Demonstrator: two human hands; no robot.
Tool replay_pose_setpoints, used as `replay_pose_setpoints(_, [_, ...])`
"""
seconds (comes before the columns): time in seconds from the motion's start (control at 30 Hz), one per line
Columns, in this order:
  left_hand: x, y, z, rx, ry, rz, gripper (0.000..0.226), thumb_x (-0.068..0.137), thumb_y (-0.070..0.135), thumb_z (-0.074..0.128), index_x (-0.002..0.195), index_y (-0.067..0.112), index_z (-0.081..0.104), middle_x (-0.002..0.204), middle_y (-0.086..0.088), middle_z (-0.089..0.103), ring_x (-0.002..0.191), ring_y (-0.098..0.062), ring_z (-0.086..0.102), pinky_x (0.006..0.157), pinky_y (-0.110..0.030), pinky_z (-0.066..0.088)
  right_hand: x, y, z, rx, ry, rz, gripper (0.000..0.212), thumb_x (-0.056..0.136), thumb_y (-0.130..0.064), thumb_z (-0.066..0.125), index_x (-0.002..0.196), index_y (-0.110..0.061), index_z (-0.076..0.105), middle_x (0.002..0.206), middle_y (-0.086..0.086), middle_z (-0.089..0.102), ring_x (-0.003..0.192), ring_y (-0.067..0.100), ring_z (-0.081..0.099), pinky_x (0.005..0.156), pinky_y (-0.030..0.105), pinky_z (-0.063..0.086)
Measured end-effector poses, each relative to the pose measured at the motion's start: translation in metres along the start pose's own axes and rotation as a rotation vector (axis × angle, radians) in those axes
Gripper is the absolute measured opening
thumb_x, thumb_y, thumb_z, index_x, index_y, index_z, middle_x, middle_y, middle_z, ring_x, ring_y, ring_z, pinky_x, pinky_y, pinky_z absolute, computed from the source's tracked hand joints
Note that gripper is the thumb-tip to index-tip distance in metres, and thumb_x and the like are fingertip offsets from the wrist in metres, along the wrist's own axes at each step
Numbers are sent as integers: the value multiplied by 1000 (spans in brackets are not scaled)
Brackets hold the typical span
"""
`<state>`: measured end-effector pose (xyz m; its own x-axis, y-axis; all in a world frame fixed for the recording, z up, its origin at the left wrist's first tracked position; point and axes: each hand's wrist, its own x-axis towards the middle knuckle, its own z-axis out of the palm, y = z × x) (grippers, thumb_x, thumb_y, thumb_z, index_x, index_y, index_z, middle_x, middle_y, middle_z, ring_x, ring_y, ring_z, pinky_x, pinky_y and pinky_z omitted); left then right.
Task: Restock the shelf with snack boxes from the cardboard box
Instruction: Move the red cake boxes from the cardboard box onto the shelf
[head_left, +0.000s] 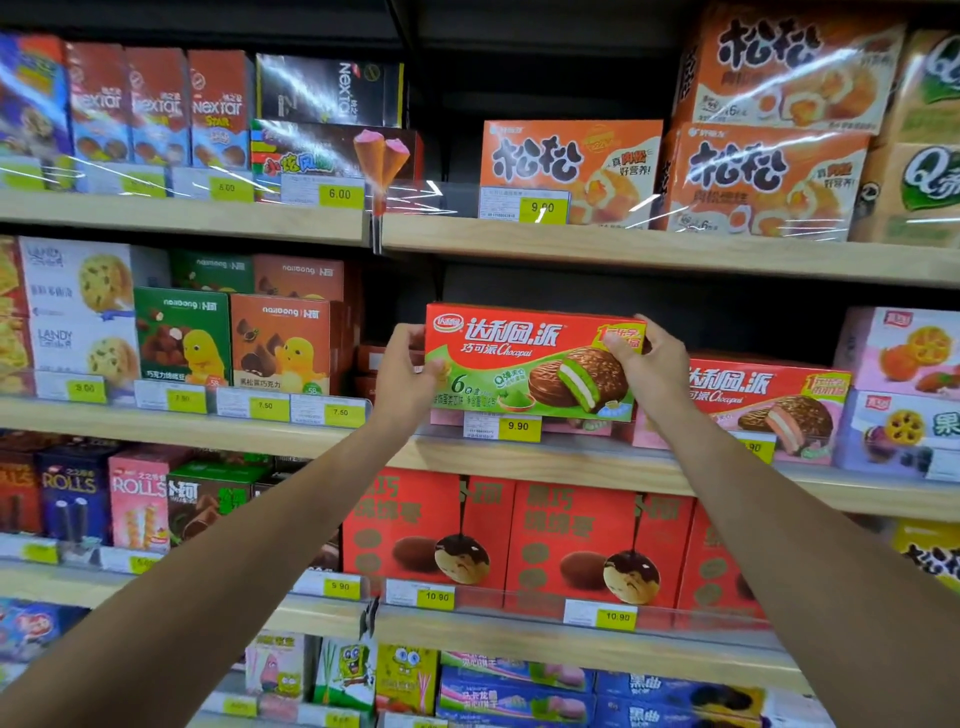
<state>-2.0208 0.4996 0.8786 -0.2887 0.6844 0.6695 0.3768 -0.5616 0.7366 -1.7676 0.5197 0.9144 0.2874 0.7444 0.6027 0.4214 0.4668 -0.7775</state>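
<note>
I hold a red and green Chocopie snack box (530, 358) with both hands in front of the middle shelf (519, 457). My left hand (408, 371) grips its left end and my right hand (652, 366) grips its upper right corner. The box stands upright, facing me, just above the 9.90 price tag (517, 427). It sits on top of a pink box whose lower edge shows beneath it. A red and pink Chocopie box (769, 410) stands to its right. The cardboard box is out of view.
Wooden shelves run above and below, packed with snack boxes. Orange boxes (571, 166) sit on the upper shelf, red boxes (519, 540) on the lower one. Green and orange cookie boxes (234, 338) stand left of a dark gap behind my left hand.
</note>
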Motion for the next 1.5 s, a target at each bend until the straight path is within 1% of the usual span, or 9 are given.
replay_pose_setpoints(0.1, [-2, 3, 7, -46, -12, -13, 27, 90, 6, 57, 115, 10, 48, 110, -2, 59, 96, -13, 55, 80, -27, 49, 5, 1, -2, 31, 34, 3, 56, 88, -29, 64, 138, -13, 46, 114, 7, 64, 101, 20, 61, 89, 33, 50])
replay_pose_setpoints(0.27, [2, 0, 9, -42, -38, -13, 28, 89, 7, 58, 115, 12, 48, 113, -2, 60, 101, -15, 56, 89, -36, 51, 5, 7, -5, 0, 38, -15, 55, 90, -29, 62, 139, -12, 45, 115, 8, 63, 101, 19, 60, 85, 29, 49])
replay_pose_setpoints(0.43, [0, 2, 8, -47, -63, 11, 36, 90, 6, 56, 123, 8, 43, 116, -3, 55, 105, -15, 53, 89, -33, 49, 4, 7, -5, -19, 34, -12, 54, 90, -30, 61, 138, -11, 45, 121, 10, 62, 110, 23, 59, 88, 30, 48])
replay_pose_setpoints(0.5, [-2, 2, 8, -57, -116, -24, 42, 94, 8, 51, 132, 10, 35, 116, -2, 50, 107, -15, 51, 88, -31, 47, 4, 6, -6, -55, 32, -22, 54, 90, -31, 61, 138, -11, 45, 123, 10, 61, 113, 24, 57, 92, 31, 45])
replay_pose_setpoints(0.63, [2, 3, 7, 126, -318, -193, 58, 96, 36, 48, 143, 18, 20, 124, 0, 53, 113, -19, 53, 98, -36, 41, 4, 7, -4, -36, 19, 3, 55, 91, -31, 60, 140, -12, 43, 121, 9, 62, 112, 23, 58, 93, 32, 46])
replay_pose_setpoints(0.77, [13, 7, 9, -24, -377, -286, 72, 90, 36, 59, 143, 12, 18, 125, -2, 54, 111, -17, 53, 90, -30, 41, 2, 8, -4, -23, 22, 11, 56, 90, -33, 60, 139, -13, 43, 120, 8, 62, 111, 23, 58, 97, 39, 48])
replay_pose_setpoints(1.0, [7, -4, 13, -30, -364, -239, 71, 88, 41, 59, 143, 16, 20, 117, 5, 56, 114, -16, 55, 103, -38, 41, 0, 9, -5, 7, 27, 36, 55, 90, -34, 59, 139, -16, 42, 120, 6, 61, 110, 21, 59, 94, 41, 50])
replay_pose_setpoints(1.33, [21, -15, 18, -45, -374, -230, 67, 92, 33, 56, 145, 14, 19, 117, 4, 55, 114, -15, 54, 96, -30, 40, 3, 8, 4, -22, 43, 43, 56, 91, -34, 58, 141, -16, 40, 126, 8, 59, 115, 24, 56, 99, 43, 47])
replay_pose_setpoints(1.5, [27, -18, 15, -54, -381, -183, 54, 92, 28, 56, 139, 14, 33, 119, 2, 58, 114, -17, 57, 95, -30, 43, 4, 9, 10, -50, 44, 29, 60, 88, -39, 60, 141, -18, 41, 128, 12, 52, 117, 25, 52, 104, 40, 42])
